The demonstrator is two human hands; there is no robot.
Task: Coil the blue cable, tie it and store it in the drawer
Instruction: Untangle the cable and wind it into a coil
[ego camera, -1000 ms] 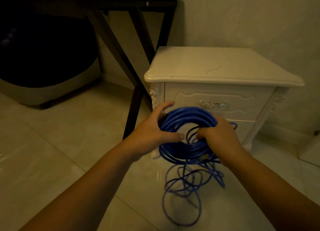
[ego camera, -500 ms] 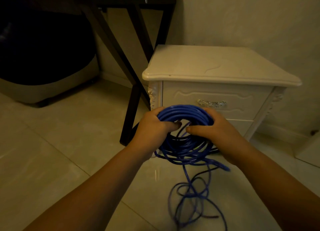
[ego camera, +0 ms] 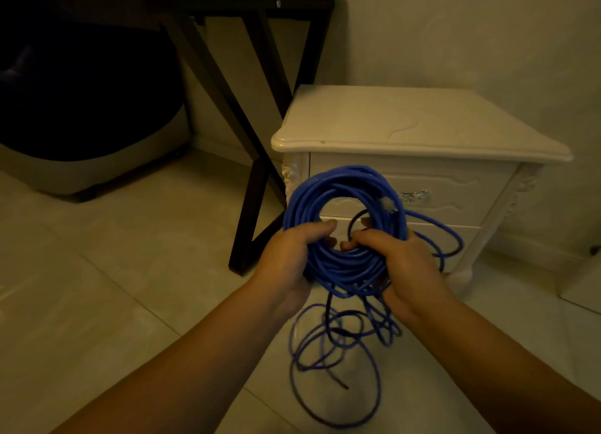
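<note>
Blue cable (ego camera: pixel 328 193): a thick round coil of many turns, held upright before the closed drawer (ego camera: pixel 455 193) of the white nightstand (ego camera: pixel 406 124); a pale plug shows at its upper right.
Loose end: slack loops hang from the coil onto the tiled floor (ego camera: pixel 113 287).
Left hand (ego camera: pixel 289 258): grip clenched around the coil's lower left.
Right hand (ego camera: pixel 406 264): grip clenched around its lower right.
</note>
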